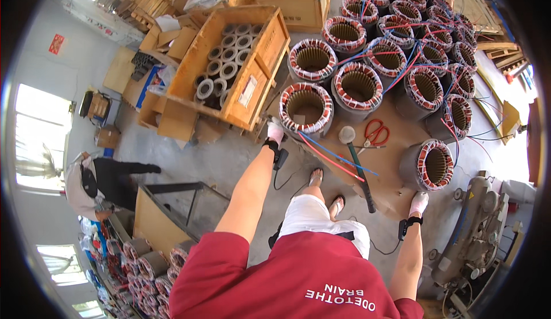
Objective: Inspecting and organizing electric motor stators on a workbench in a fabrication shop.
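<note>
- Head view: two hands in pale gloves are seen, one on each side of the green-handled mallet (357,163), which is used as landmark.
- Left of the mallet, the left hand (276,130) is held just beside the left-side stator (310,127); contact cannot be confirmed.
- Right of the mallet, the right hand (419,203) is held close at the near end of the right-side stator (423,165); touching or just short cannot be told.
- Fingers, both hands: too small and partly hidden; whether spread, together or clamped cannot be told.
- Mallet and red-handled scissors (370,142) are laid on the brown sheet (396,172), scissors just right of the mallet.
- Beyond the mallet, more packed stators (385,73) are stood, with loose leads strung across them.
- Risk: the blue lead (338,155) and red lead (318,153), trailed toward the mallet's handle, could be snagged or strained if the left-side stator were shifted.
- Risk: windings could be nicked if a stator were slid against the scissors.
- Risk: the mallet could be knocked by a leg, as its handle end appears to be left past the sheet's edge.
- Risk: fingers could be pinched if a stator, likely heavy, were tipped or set down on them.
</note>
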A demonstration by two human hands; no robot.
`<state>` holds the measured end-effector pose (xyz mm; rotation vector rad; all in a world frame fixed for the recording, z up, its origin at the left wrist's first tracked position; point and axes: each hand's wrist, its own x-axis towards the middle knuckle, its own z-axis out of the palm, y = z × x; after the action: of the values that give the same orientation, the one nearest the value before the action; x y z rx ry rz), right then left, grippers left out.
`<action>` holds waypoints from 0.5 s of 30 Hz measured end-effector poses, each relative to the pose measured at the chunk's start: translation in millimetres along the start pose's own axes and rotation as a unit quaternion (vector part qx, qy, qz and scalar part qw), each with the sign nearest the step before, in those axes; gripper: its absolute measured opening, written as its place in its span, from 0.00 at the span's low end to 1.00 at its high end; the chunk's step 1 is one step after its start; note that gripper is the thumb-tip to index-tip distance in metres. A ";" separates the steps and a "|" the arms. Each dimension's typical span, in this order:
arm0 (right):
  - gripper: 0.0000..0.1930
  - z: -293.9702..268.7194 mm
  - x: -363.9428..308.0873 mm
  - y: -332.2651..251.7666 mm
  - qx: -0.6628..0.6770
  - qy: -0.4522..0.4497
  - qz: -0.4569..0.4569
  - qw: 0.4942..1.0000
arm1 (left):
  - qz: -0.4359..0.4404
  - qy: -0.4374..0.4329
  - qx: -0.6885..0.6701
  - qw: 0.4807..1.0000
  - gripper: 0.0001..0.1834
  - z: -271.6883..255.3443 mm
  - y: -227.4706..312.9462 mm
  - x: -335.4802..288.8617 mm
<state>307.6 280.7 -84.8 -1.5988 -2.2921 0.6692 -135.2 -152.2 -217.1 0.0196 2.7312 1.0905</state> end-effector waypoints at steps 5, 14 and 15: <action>0.14 70.2 13.5 23.4 -0.023 -0.015 -0.041 0.999 | 0.160 0.015 0.559 0.813 0.18 -0.2 -80.8 6.0; 0.12 84.2 33.2 122.3 -0.257 0.070 -0.097 0.959 | -0.107 -0.048 -0.240 0.964 0.22 14.7 35.9 -10.3; 0.11 85.7 36.2 121.9 -0.291 0.033 -0.083 0.952 | -0.114 -0.047 -0.235 0.964 0.22 9.7 39.9 -7.6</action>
<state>353.5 330.6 -222.4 -1.5777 -2.6868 -0.1237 -128.4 -117.2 -195.3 -0.2963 2.2580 1.5825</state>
